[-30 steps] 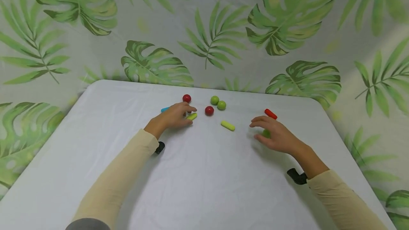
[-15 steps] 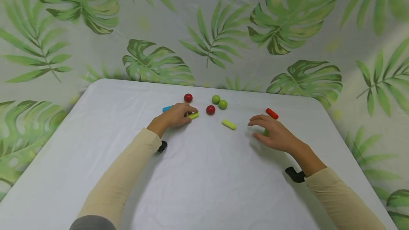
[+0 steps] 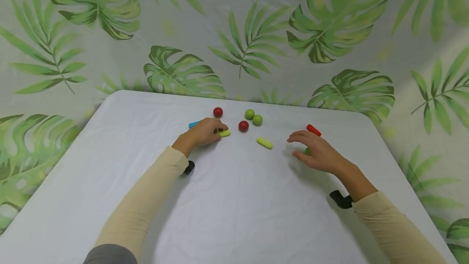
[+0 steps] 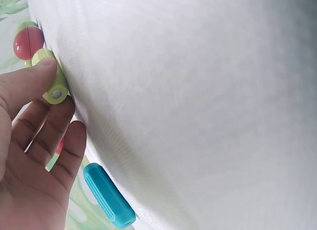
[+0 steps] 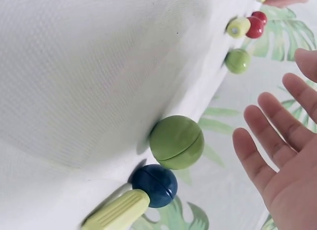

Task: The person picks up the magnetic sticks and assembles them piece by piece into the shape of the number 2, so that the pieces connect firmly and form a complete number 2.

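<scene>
My left hand pinches a yellow-green toy rod between thumb and fingers, low over the white table. A silver disc shows in the rod's end in the left wrist view; the other fingers are spread beneath. Beside that hand lies a blue rod, partly hidden by it in the head view. My right hand hovers with fingers spread and nothing held. Under its palm a green ball sits next to a dark blue ball and a yellow rod; from the head, the hand hides most of these.
Two red balls, the nearer one and the farther one, lie beyond my left hand. Two green balls sit together behind a loose yellow rod. A red rod lies past my right hand. Leaf-print cloth hangs behind the table.
My left thumb and fingers have closed on the yellow-green rod, which lay between them while they were apart. The right hand stays almost in place. The head view has shifted slightly.
</scene>
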A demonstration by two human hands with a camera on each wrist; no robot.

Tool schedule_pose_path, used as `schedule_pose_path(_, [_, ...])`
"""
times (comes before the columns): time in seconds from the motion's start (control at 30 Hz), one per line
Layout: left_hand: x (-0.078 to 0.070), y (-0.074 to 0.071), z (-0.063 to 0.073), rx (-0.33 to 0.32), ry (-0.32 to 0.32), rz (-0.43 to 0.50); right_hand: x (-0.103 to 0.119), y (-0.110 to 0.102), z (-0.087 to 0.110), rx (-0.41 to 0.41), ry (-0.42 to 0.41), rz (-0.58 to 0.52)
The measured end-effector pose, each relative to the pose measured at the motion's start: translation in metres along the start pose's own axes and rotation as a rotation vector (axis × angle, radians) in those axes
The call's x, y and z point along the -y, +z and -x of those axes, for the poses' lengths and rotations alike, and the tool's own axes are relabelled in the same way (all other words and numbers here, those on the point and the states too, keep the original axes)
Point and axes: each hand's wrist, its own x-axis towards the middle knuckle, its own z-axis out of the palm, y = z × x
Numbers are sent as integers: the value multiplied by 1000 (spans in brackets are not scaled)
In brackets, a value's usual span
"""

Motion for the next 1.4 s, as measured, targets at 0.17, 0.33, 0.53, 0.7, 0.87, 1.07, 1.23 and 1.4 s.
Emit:
schedule_pose_path(0.17, [-3,1,-1,7,4,1,-2,0,2,8,12,-12])
schedule_pose_path(0.33, [-6,4,-1,7,34,-7,-4,0,4,11,21,-13])
schedule_pose_path(0.53, [-18,10,2,52,114,-28,-6,1,4,22,24,-14])
schedule_pose_path(0.7, [-27,15,3,70,105,-22,-9,3,0,43,36,-33])
schedule_pose_path(0.87, [-33,17,3,74,130,-20,-9,4,-2,51,42,-41])
schedule_pose_path(1.07, [-39,21,1,81,176,14,-8,4,-1,53,51,-27])
schedule_pose_path(1.23, [-41,24,-1,109,167,59,-10,-2,2,24,50,-18])
schedule_pose_path(1.4, [-41,26,-1,134,134,124,-15,-11,7,-9,69,-23])
